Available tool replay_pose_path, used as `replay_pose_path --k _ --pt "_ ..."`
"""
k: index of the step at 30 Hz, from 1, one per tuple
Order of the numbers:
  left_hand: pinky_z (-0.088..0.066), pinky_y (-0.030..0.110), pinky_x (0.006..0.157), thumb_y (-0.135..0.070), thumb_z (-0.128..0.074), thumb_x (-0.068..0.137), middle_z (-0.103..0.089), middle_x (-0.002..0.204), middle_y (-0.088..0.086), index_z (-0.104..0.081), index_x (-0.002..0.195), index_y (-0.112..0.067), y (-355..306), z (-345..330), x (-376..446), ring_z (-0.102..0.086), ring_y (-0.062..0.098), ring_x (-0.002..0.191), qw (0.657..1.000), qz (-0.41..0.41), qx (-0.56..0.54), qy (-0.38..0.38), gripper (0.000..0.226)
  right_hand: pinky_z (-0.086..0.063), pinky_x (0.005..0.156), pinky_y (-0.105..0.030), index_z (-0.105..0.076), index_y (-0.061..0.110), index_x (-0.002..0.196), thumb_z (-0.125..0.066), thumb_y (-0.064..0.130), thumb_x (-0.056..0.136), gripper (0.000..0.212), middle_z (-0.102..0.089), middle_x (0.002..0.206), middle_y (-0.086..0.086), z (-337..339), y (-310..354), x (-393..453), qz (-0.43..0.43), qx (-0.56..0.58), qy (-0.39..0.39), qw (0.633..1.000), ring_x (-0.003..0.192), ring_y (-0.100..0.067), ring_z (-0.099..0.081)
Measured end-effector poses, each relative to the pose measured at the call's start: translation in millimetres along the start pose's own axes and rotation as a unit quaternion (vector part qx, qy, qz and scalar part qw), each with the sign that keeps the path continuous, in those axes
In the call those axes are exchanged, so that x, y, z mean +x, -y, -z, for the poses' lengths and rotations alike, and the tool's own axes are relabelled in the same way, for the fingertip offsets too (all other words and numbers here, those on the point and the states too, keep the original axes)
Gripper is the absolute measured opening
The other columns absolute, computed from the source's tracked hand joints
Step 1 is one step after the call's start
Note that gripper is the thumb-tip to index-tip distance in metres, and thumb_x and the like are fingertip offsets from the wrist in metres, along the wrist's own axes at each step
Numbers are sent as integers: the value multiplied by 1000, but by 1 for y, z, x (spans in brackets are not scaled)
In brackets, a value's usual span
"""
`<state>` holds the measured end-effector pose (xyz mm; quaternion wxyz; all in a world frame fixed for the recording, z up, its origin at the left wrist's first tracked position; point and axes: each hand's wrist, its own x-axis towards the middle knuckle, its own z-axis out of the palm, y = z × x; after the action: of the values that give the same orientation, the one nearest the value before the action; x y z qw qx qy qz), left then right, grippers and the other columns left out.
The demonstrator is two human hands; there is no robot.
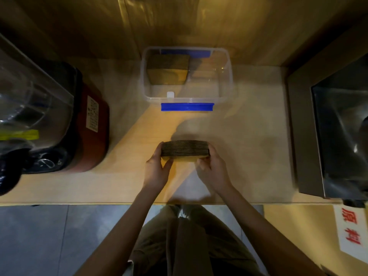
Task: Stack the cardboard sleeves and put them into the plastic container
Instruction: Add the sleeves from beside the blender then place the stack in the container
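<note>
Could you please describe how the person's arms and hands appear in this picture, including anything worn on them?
Both forearms are bare, with no sleeves reaching into view. The left hand and right hand wear no gloves, and no rings, watch or bracelet can be seen. Below the arms, the person wears loose olive-brown trousers.

Cardboard sleeves between both hands

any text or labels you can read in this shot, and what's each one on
"原料" in red: white sign on the lower front at far right.
White label on the red appliance: rows of print, too small to read.
Yellow strip on the clear lid at left: blurred, unreadable.
</note>
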<state>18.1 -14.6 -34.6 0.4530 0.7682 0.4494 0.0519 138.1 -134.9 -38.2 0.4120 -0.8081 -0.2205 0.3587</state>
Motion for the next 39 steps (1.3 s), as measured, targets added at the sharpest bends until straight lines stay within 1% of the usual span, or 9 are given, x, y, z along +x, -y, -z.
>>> replay_pose_path --k 7,10,12,15,20,27,30,36,39 --pt "-43 5 79 -10 -63 80 -64 105 -1 -49 127 -15 -36 53 33 -61 15 94 998 -65 -14 -15 50 -46 97 -33 -49 15 127 -63 4 80 50 -65 114 -7 31 52 32 65 36 35 997 108 -20 -61" --pt "-38 -4 66 -5 -66 75 -63 95 -2 -57 120 -14 -56 74 51 -63 15 88 996 -77 -25 -31 47 -50 91 -26 -52 13 124 -64 1 79 48 -66 108 -4 42 78 52 85 42 33 995 104 -15 -62" --pt "-41 1 73 -9 -67 75 -62 96 -3 -55 121 -15 -69 88 63 -61 12 91 993 -108 -1 -40 48 -50 82 -13 -53 13 123 -65 2 79 47 -65 105 1 49 95 65 108 34 26 993 98 -7 -62" --pt "-44 15 82 -14 -65 79 -57 103 -7 -50 125 -18 -83 104 84 -57 9 98 989 -139 23 -38 49 -50 84 -20 -55 16 120 -67 4 78 45 -65 101 5 55 117 84 129 43 8 991 95 -7 -63" --pt "-36 -5 74 -3 -64 77 -49 116 -4 -39 133 -15 -90 106 118 -48 7 105 989 -148 5 -17 63 -48 84 -11 -47 13 128 -64 2 80 52 -60 108 10 49 127 115 143 38 -21 989 96 6 -58" --pt "-44 32 94 -9 -59 82 -56 128 15 -38 131 -15 -83 85 156 -56 27 114 984 -131 120 -8 53 -46 84 -8 -46 11 124 -59 2 84 44 -63 113 -2 34 110 152 97 -15 -29 995 104 -10 -61" --pt "-39 34 102 -14 -58 83 -44 138 13 -37 132 -16 -79 80 170 -46 26 124 983 -99 151 17 54 -43 82 -14 -49 10 119 -60 5 83 38 -68 110 -8 28 104 168 84 -100 -31 991 101 -18 -64" --pt "-23 37 113 -21 -58 83 -41 142 14 -39 130 -10 -68 78 193 -28 25 136 947 -140 291 1 52 -21 55 14 -56 7 109 -64 12 82 28 -71 97 -12 22 105 190 81 -186 -48 978 87 -24 -63" --pt "-15 45 117 -25 -57 83 -39 144 15 -43 128 -7 -66 77 198 -22 28 139 922 -165 351 -4 51 -32 60 5 -55 11 109 -60 15 85 24 -68 98 -9 16 107 201 53 -194 -2 980 84 -15 -57"
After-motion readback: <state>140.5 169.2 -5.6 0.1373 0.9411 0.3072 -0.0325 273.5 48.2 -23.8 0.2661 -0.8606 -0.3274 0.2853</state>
